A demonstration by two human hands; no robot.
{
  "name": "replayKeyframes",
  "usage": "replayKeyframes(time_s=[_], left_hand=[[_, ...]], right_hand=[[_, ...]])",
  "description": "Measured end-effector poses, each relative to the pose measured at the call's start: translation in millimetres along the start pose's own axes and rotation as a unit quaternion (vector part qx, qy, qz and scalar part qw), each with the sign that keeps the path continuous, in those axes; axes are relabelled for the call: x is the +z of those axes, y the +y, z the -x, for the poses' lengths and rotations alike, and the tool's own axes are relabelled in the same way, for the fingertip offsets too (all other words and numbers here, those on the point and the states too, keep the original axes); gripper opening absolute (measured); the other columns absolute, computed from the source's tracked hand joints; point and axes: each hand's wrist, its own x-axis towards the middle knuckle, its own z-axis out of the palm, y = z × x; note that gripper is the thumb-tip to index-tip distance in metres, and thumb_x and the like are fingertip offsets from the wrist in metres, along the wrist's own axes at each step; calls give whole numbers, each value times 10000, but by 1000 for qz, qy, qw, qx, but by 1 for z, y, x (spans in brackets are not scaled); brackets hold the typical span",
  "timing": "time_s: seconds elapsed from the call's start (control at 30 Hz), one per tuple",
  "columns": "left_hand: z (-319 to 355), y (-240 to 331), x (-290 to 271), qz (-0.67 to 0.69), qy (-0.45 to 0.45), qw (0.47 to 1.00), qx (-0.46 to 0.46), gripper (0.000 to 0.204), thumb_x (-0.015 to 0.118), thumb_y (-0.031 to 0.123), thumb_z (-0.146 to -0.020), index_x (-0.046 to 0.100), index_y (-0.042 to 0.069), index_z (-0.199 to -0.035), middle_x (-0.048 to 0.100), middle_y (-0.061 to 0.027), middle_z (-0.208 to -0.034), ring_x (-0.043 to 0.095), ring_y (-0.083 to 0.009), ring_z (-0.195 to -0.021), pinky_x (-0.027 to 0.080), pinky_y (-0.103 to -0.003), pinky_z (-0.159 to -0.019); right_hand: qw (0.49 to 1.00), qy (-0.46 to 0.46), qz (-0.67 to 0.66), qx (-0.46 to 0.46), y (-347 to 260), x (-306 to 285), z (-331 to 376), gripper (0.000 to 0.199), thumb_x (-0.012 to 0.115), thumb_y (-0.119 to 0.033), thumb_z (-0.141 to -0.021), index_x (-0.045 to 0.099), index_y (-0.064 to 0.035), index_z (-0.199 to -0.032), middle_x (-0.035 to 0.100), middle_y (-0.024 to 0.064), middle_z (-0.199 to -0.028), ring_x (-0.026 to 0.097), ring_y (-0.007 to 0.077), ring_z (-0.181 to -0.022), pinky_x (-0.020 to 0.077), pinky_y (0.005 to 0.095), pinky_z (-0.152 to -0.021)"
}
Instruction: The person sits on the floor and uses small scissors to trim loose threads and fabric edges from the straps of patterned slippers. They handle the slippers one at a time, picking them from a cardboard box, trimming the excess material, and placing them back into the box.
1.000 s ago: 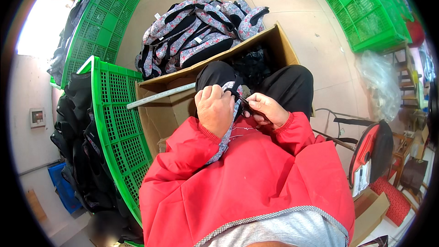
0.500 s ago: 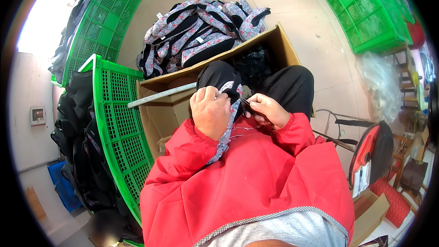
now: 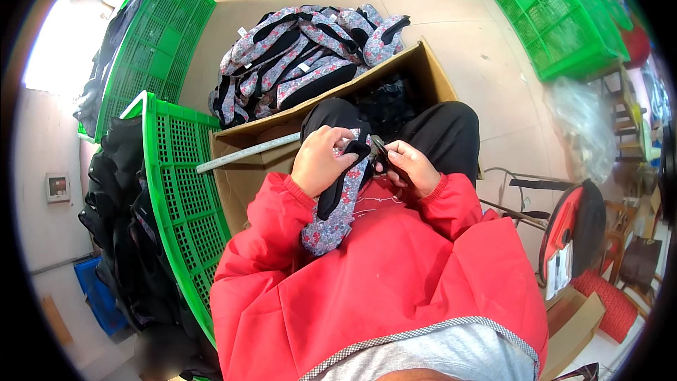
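Observation:
My left hand pinches the upper end of a grey-and-red floral cloth piece with a long black patch, perhaps a fabric slipper. The cloth hangs down over my lap against the red smock. Close to its upper right edge, my right hand is closed around small dark metal thread snips. The blades point up toward the cloth; whether they touch it, I cannot tell. My right fingers partly hide the handles.
Beyond my knees lies a pile of similar floral pieces. A cardboard box holds dark items, with a pale ruler-like strip across it. A green crate stands at left; another crate is far right, near a folding stool.
My left hand has opened out from a tighter grip and turned, so more of the black patch and floral cloth shows. The snips now point more upward beside the cloth's edge.

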Motion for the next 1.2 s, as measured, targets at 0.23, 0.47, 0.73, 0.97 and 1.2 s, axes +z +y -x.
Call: replayKeyframes(time_s=[0.23, 0.47, 0.73, 0.97, 1.2], left_hand=[[-23, -14, -5, 75, -149, 985, -49, 409, 707, 55, -749, 693, 36, -1158, 627, -104, -918, 627, -219, -847, 508, -311, -789], [-34, -17, -3, 118, -181, 974, -63, 412, 673, 30, -733, 696, 9, -1144, 636, -110, -970, 625, -196, -880, 499, -299, -794], [-49, -9, 2, 20, -183, 983, -13, 274, 758, 169, -779, 693, 0, -984, 616, -75, -919, 614, -172, -868, 481, -287, -765], [-64, -51, 15, 336, -264, 902, -68, 79, 664, 63, -879, 683, 2, -924, 639, -10, -935, 592, -110, -885, 461, -260, -850], [-68, -36, 18, 412, -275, 848, -188, 159, 667, 151, -900, 650, 55, -774, 615, 16, -703, 507, -47, -615, 384, -210, -579]], right_hand=[[998, 22, -50, -12, 8, 5, -6, 194, 506, -236, -1037, 505, -71, -1139, 651, 87, -959, 478, 83, -645, 366, 193, -509], [995, -5, -70, -72, 16, 11, -8, 240, 506, -264, -1037, 506, -73, -1182, 642, 70, -1005, 501, 94, -722, 408, 220, -581], [993, -6, -76, -90, 20, 13, -9, 241, 510, -260, -1036, 504, -66, -1178, 632, 76, -1030, 494, 95, -720, 401, 220, -578], [998, 4, -45, -44, 10, -1, 2, 240, 548, -258, -1022, 512, -71, -1168, 642, 88, -988, 434, 64, -631, 336, 188, -501], [998, 5, 63, -1, -10, -1, 3, 213, 554, -250, -1023, 545, -61, -1120, 650, 46, -903, 402, 39, -576, 310, 187, -500]])
